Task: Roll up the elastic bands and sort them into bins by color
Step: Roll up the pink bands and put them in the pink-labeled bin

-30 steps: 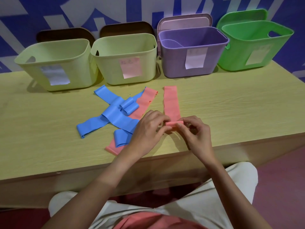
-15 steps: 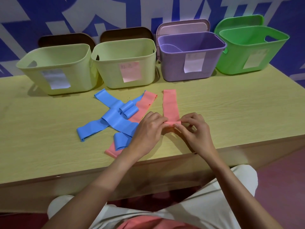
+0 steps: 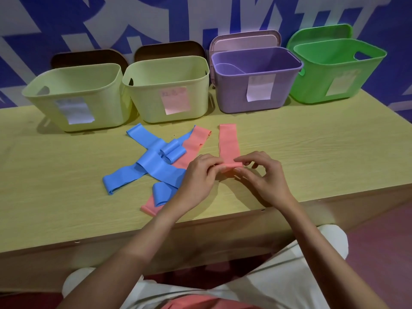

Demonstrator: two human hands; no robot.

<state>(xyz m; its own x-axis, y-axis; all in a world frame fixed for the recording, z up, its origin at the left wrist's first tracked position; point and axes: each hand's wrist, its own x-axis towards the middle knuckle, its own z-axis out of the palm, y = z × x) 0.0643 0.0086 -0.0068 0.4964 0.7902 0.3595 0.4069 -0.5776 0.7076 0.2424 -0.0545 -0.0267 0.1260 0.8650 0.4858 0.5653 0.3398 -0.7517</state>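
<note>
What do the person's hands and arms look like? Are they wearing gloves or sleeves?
No gloves and no sleeves show. The left hand and right hand are bare, and both forearms are bare as far as the picture shows. No rings, watch or bracelets are visible. Lower down are light trousers.

Four bins point(image 3: 169, 90) in a row behind the bands point(image 3: 156, 161) on the table point(image 3: 312, 148), lids point(image 3: 245, 40) behind the bins

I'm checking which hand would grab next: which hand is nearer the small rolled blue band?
Left. The left hand sits just right of the rolled blue band; the right hand is farther right, beyond the pink band.
</note>
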